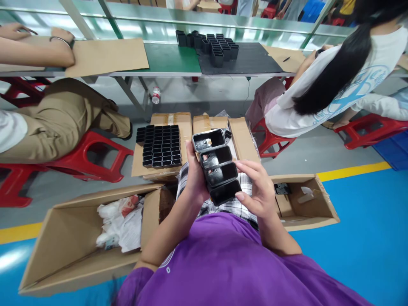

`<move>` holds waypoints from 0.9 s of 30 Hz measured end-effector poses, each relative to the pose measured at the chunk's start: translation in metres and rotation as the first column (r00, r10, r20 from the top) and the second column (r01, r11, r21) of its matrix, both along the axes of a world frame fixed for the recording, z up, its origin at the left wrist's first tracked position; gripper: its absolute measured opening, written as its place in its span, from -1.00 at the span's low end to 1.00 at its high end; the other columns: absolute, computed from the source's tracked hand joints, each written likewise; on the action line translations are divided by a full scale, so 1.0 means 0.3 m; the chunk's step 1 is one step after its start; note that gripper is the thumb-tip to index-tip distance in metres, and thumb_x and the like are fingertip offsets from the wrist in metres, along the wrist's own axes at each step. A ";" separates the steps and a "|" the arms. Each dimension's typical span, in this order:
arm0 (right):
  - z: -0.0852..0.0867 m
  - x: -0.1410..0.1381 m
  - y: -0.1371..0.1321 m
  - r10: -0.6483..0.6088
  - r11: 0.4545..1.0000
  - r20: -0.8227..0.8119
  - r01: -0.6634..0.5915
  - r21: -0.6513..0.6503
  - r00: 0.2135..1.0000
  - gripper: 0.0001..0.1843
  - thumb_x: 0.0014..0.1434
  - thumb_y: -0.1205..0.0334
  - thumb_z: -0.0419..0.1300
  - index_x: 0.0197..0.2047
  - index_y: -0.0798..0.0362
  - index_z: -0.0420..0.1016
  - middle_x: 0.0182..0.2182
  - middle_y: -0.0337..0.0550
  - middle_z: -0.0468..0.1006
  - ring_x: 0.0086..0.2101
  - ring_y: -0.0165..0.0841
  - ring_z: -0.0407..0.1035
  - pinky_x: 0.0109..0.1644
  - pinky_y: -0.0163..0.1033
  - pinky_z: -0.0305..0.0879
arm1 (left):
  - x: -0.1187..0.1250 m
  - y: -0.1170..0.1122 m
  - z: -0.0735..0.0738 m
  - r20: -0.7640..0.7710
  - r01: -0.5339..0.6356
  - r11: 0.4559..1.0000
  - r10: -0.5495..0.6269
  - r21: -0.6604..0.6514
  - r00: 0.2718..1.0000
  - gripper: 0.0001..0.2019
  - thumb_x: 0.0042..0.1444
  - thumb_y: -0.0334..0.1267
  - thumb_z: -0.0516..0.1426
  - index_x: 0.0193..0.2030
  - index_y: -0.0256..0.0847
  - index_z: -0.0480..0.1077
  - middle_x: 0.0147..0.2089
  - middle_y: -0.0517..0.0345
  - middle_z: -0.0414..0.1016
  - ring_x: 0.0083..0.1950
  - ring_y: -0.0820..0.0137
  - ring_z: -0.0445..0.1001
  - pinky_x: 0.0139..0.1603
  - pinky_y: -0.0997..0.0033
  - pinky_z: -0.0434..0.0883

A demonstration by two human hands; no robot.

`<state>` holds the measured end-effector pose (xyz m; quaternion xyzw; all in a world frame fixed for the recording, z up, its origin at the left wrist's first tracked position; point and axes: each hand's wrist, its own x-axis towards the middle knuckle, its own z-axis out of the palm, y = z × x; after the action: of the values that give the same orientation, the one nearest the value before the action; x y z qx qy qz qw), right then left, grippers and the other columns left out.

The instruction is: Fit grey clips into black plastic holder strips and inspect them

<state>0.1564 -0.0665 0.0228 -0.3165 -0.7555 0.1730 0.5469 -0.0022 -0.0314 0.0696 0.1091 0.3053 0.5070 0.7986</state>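
A row of several black plastic cases (222,171), open side up, is held above my lap. My left hand (196,176) grips the row from its left side, thumb along the edge and the other fingers hidden beneath. Small metallic or coloured parts show inside the upper cases, while the lowest looks dark inside. At the right ends of the lower cases is my right hand (258,189), its thumb and fingers apart. Its fingertips reach the case edges, and whether they press on them I cannot tell.
Many black cases (162,146) stand in rows on a carton ahead-left. An open carton (234,131) lies beyond my hands. Boxes flank me: one with white bags (119,221), one with small black parts (282,188). People sit along a workbench (172,59) on red stools (92,153).
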 end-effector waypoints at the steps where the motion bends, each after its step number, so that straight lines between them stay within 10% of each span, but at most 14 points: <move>1: 0.001 0.000 0.000 0.003 1.000 0.001 -0.003 -0.004 1.000 -0.42 0.33 0.03 0.23 0.38 -0.11 0.34 0.12 0.00 0.52 0.10 -0.12 0.44 0.12 0.06 0.52 | 0.000 0.000 0.000 0.005 0.000 1.000 0.000 0.002 1.000 -0.29 0.28 0.39 -0.19 -0.24 -0.19 0.50 -0.45 0.05 0.56 -0.17 0.18 0.65 -0.13 0.18 0.61; 27: 0.004 -0.003 0.005 -0.003 1.000 0.089 0.002 0.014 0.996 -0.35 0.30 0.18 0.26 0.42 -0.12 0.27 0.10 0.00 0.50 0.07 -0.15 0.46 0.10 0.02 0.54 | -0.021 0.011 -0.027 -0.104 -0.092 0.993 0.099 0.069 0.990 -0.23 0.21 0.47 -0.17 -0.22 -0.20 0.50 -0.29 0.01 0.64 -0.16 0.22 0.64 -0.08 0.24 0.58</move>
<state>0.1554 -0.0650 0.0241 -0.3212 -0.7800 0.1528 0.5149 -0.0085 -0.0281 0.0616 0.1470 0.3360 0.5478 0.7520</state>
